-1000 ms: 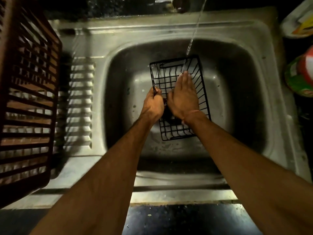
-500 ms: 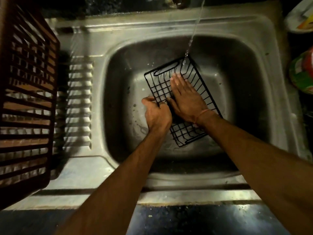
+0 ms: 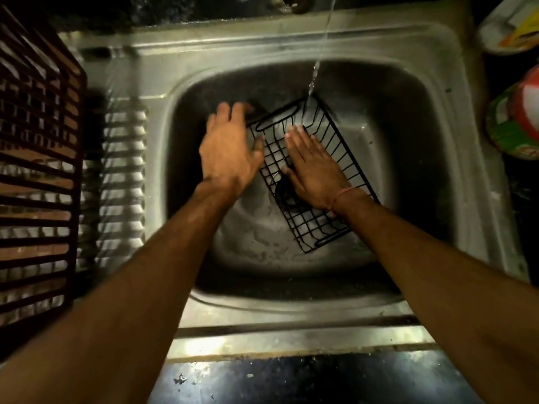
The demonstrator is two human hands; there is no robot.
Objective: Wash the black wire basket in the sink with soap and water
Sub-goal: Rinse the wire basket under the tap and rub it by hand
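Right hand [image 3: 316, 167] flat inside black wire basket [image 3: 326, 228]; left hand [image 3: 230, 150] beside it.

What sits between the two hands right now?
Head view: only the black wire basket's left rim and grid floor separate the left hand from the right hand, which lies flat inside it.

The left hand [image 3: 230, 150] has let go of the basket [image 3: 313, 176] and opened beside it; the basket has turned further.
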